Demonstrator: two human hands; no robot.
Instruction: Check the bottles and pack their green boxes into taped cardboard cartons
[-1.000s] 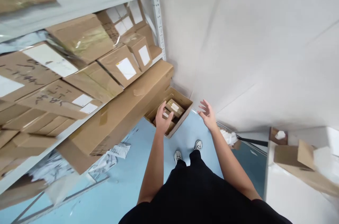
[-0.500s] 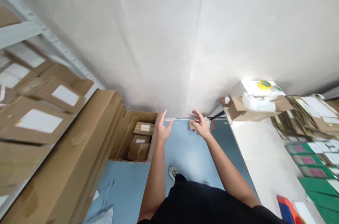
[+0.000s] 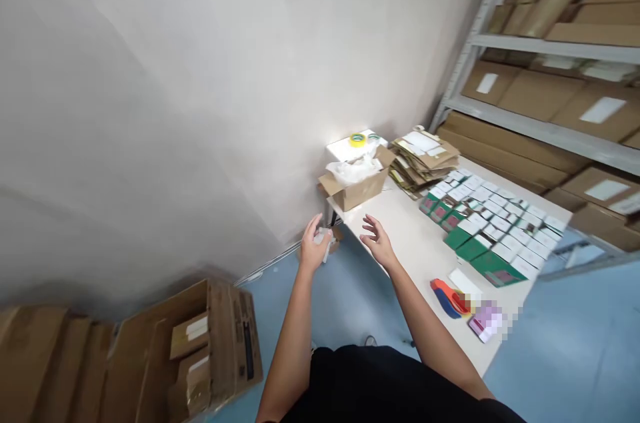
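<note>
My left hand [image 3: 315,248] is raised in front of me with its fingers apart and holds nothing; it hangs above the blue floor near the corner of a white table [image 3: 415,246]. My right hand [image 3: 379,241] is open too, fingers spread, over the table's near left edge. An open cardboard box [image 3: 356,188] with white plastic in it stands on the table just beyond both hands. Rows of small green and white boxes [image 3: 493,226] cover the table's right part.
An open carton [image 3: 205,343] holding small brown boxes sits on the floor at lower left. A stack of flattened cardboard [image 3: 423,157] and a yellow tape roll [image 3: 357,139] lie at the table's back. Metal shelving [image 3: 540,56] with brown cartons fills the right. A white wall is ahead.
My view has swung to the right, from the left shelves and the floor carton to the table. Both hands stayed raised and open and hold nothing.
</note>
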